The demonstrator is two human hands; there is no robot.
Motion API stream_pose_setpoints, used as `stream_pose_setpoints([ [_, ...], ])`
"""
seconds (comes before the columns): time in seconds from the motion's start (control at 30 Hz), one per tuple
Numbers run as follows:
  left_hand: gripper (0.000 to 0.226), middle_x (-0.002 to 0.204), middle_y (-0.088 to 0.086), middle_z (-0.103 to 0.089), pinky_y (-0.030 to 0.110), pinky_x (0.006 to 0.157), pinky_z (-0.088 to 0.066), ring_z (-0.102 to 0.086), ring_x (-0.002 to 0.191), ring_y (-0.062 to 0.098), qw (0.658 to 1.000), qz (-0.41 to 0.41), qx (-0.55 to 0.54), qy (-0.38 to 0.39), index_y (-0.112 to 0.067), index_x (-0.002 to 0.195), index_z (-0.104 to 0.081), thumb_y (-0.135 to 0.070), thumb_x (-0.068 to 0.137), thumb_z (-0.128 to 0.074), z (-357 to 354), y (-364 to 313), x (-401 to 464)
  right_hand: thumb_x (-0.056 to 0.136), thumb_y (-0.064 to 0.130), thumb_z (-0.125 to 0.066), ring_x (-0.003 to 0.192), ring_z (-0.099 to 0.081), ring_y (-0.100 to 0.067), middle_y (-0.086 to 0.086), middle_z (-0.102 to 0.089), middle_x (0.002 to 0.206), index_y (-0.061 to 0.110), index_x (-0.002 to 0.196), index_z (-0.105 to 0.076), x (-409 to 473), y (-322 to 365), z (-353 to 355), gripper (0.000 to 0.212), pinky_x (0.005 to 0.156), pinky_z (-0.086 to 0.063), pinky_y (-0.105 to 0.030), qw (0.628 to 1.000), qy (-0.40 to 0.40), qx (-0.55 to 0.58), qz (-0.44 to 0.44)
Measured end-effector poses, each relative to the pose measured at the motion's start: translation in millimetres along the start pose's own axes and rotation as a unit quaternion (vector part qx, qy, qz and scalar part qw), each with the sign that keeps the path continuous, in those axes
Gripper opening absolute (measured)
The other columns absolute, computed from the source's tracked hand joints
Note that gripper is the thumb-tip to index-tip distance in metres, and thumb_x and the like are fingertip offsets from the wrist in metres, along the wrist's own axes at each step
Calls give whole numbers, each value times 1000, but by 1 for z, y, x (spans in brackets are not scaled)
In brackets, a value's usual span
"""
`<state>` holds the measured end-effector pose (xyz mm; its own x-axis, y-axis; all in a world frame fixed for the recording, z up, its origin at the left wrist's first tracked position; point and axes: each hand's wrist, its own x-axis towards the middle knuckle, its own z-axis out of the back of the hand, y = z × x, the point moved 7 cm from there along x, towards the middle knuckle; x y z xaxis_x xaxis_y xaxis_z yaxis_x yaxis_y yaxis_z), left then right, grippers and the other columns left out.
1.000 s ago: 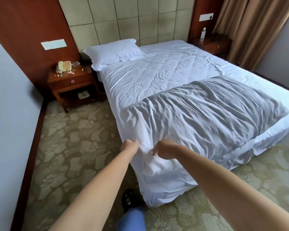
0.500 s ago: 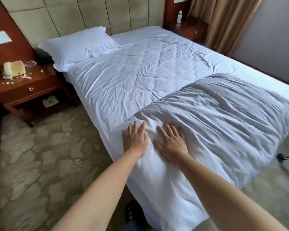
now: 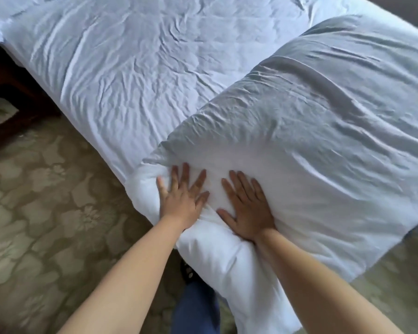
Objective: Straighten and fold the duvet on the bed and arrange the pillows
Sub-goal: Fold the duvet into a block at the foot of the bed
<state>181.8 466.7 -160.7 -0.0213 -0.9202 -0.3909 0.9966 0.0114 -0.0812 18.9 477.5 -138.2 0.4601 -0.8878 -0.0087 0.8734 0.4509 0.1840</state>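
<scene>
While both palms lie flat with fingers spread and grasp nothing, the left hand [image 3: 181, 196] and the right hand [image 3: 247, 208] press side by side on the near corner of the folded duvet [image 3: 311, 131], which lies across the foot of the bed [image 3: 121, 75], its near end drooping past the mattress edge toward the carpet [image 3: 46, 189]. That overhang looks to me like the main risk: a forward push from the hands could drag the corner off square, or the hanging weight could pull the fold open and slide it floorward. Pressing also may only move the creases farther along the duvet. Beyond it the sheet is heavily wrinkled. No pillow is in view. No brand, label or writing can be read anywhere.
</scene>
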Motion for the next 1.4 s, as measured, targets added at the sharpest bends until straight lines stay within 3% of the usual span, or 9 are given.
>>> stream_pose_setpoints([
  [0.33, 53, 160, -3, 10, 60, 114, -4, 8, 147, 23, 987, 112, -85, 74, -48, 146, 12, -52, 99, -13, 36, -33, -68, 90, 71, -10, 142, -26, -23, -11, -35, 151, 7, 143, -42, -90, 34, 30, 88, 110, -8, -41, 990, 114, 57, 57],
  [0.47, 53, 160, 0, 12, 59, 113, -4, 11, 147, 24, 988, 108, -53, 97, -45, 147, 12, -50, 100, -13, 21, -74, -131, 83, 78, -28, 144, 20, -12, 0, 12, 160, 12, 153, 4, -156, 32, 30, 101, 115, 18, -36, 964, 235, 9, 127],
  [0.7, 54, 158, -1, 20, 56, 116, 6, 17, 146, 25, 981, 170, -79, 49, -38, 149, 11, -48, 101, -12, 6, -123, -194, 92, 62, -33, 147, 14, -18, -1, 7, 161, 23, 154, -6, -134, -39, 106, 78, 112, 22, -38, 988, 97, -76, 89],
  [0.83, 54, 157, 0, 24, 56, 115, 11, 21, 145, 26, 973, 209, -95, 18, -41, 147, 17, -50, 100, -8, -7, -144, -192, 89, 70, -28, 148, 6, -17, 0, 7, 161, 25, 153, 0, -134, -82, 84, 83, 119, 5, -41, 986, 158, -41, 18],
  [0.97, 54, 161, 5, 3, 59, 114, 7, 3, 147, 27, 963, 233, -115, 66, -39, 150, 5, -48, 100, -11, -26, -146, -186, 90, 66, -34, 142, -24, -22, -4, -26, 155, 21, 148, -31, -129, -80, 74, 73, 114, -18, -38, 981, 176, -67, 35],
  [1.07, 48, 148, 6, -34, 57, 112, -13, -29, 137, 25, 955, 267, -115, -66, -30, 147, -22, -41, 100, -21, 13, -134, -168, 95, 49, -34, 120, -47, -22, 1, -58, 125, 25, 116, -64, -84, -66, 113, 44, 99, -29, -32, 986, 44, -119, 108],
  [1.13, 48, 152, 7, -25, 57, 113, -12, -20, 141, 25, 947, 268, -131, -120, -30, 148, -21, -40, 101, -22, 36, -130, -149, 93, 46, -38, 130, -36, -23, -2, -49, 136, 25, 120, -60, -52, -62, 124, 41, 106, -21, -33, 982, 12, -133, 134],
  [1.27, 54, 160, 2, 12, 60, 114, 4, 12, 147, 24, 949, 232, -168, -133, -39, 151, -1, -45, 100, -19, 56, -124, -93, 88, 63, -38, 147, 6, -23, -4, 2, 161, 35, 150, -17, -3, -76, 115, 71, 117, 12, -43, 987, 64, -114, 93],
  [1.4, 56, 158, 3, 21, 66, 109, 12, 22, 144, 28, 961, 215, -120, -129, -44, 147, 12, -55, 96, -11, 30, -115, -61, 87, 70, -18, 146, 15, -23, -5, 12, 160, 35, 152, 0, -3, -96, 72, 76, 113, 18, -45, 985, 88, -125, 73],
])
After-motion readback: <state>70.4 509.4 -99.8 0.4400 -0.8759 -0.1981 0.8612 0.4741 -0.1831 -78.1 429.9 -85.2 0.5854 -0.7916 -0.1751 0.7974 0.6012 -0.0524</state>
